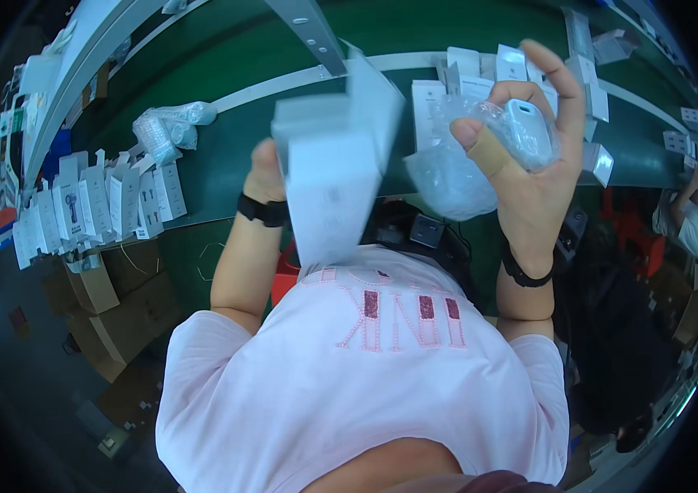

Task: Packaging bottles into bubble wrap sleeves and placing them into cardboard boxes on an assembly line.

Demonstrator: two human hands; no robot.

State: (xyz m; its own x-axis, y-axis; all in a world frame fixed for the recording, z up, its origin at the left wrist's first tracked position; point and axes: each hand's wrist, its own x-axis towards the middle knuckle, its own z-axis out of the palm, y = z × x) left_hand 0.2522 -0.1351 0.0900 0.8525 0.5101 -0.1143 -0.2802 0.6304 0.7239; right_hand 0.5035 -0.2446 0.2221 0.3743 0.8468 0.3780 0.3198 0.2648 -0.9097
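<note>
Clasping an open white carton [328, 201] in my left hand [266, 172], I'm holding a white device [531, 140] with clear bubble wrap [450, 182] in my right hand [539, 195], hands apart; if my right grip is loosening, the device could be slipping from the wrap.

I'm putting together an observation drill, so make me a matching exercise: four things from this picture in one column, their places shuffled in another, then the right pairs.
Things:
1. White box with a raised flap
2. Small white device
3. Bubble-wrap bundle
4. Brown cardboard boxes

Places:
A. Lying on the green bench
B. Held in the left hand
C. Below the bench, on the left
D. Held in the right hand

Pairs: 1-B, 2-D, 3-A, 4-C
</note>
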